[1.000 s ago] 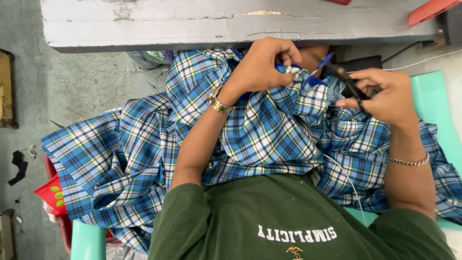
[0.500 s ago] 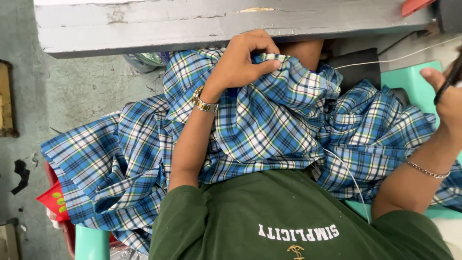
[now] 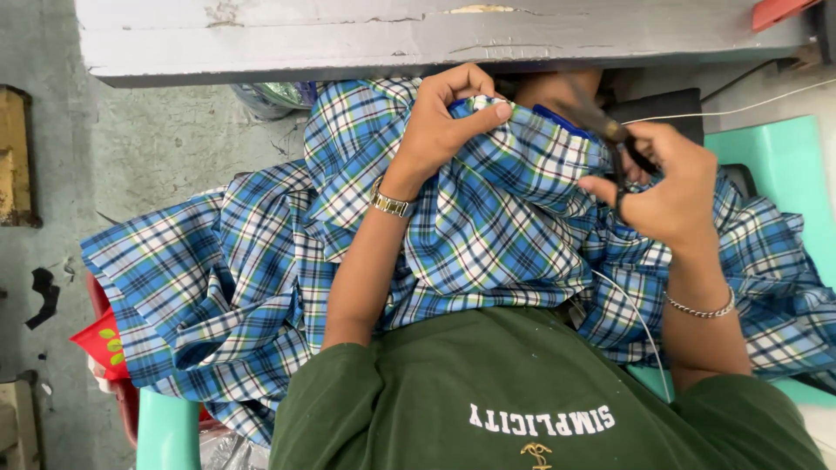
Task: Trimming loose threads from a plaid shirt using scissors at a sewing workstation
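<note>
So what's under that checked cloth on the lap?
Beneath the checked cloth only a green seat and a white cord peek out at its edges. The lap itself is covered, so nothing more can be seen.

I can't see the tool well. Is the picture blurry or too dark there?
Head view: the plaid cloth and left hand look sharp and evenly lit; the scissors in the right hand are dark and slightly smeared; shadow sits under the grey table edge.

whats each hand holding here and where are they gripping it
The left hand pinches the folded top edge of the blue plaid fabric between thumb and fingers. The right hand grips dark scissors by their handles, blades pointing toward that edge.
</note>
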